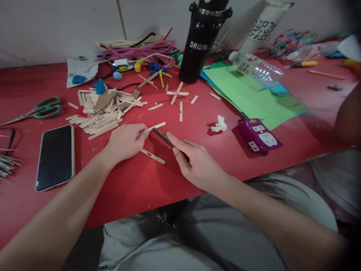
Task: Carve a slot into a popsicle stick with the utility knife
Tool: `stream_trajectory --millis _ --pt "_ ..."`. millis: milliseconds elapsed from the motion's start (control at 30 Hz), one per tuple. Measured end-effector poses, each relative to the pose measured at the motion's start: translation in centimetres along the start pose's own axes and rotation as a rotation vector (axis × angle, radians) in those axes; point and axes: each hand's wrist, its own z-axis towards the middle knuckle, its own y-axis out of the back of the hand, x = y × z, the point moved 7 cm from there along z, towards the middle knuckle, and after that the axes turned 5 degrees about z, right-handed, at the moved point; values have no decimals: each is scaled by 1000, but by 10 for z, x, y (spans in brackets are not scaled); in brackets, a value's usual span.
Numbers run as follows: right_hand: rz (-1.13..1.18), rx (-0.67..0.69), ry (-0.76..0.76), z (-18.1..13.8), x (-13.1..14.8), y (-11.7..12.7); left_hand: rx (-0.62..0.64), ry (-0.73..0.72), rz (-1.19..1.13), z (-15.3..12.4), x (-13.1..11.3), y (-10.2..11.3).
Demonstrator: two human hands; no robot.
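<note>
My left hand [125,142] rests low over the table with its fingers closed on a wooden craft stick [159,125], whose end sticks out to the right. In my right hand [196,162] is a slim dark utility knife [163,137], gripped with the index finger stretched along its top. The knife's tip meets the craft stick close to my left fingertips; the exact contact is too small to make out. Just below lies a notched craft stick [153,156], partly hidden by my left hand. Beyond it are another notched stick [181,111] and two crossed sticks [177,93].
Behind my left hand spreads a pile of craft sticks [105,113]. Scissors [45,109] and a phone [55,158] lie left. A black tumbler [199,45] stands at the back. Green paper [239,88], a plastic bottle [259,69], crumpled tissue [219,124] and a purple power adapter [258,136] are right.
</note>
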Motion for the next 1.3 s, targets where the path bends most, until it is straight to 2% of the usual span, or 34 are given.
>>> stream_trajectory --millis 133,567,967,1300 --pt "26 -47 16 0 0 2 -5 -9 -7 0 0 0" --pt "3 -16 10 1 0 0 -6 -6 -5 0 -1 1" --pt "-115 53 3 1 3 -6 -14 3 3 -2 -1 2" --pt "-89 47 9 -1 2 -5 -27 -18 -8 -3 -3 1"
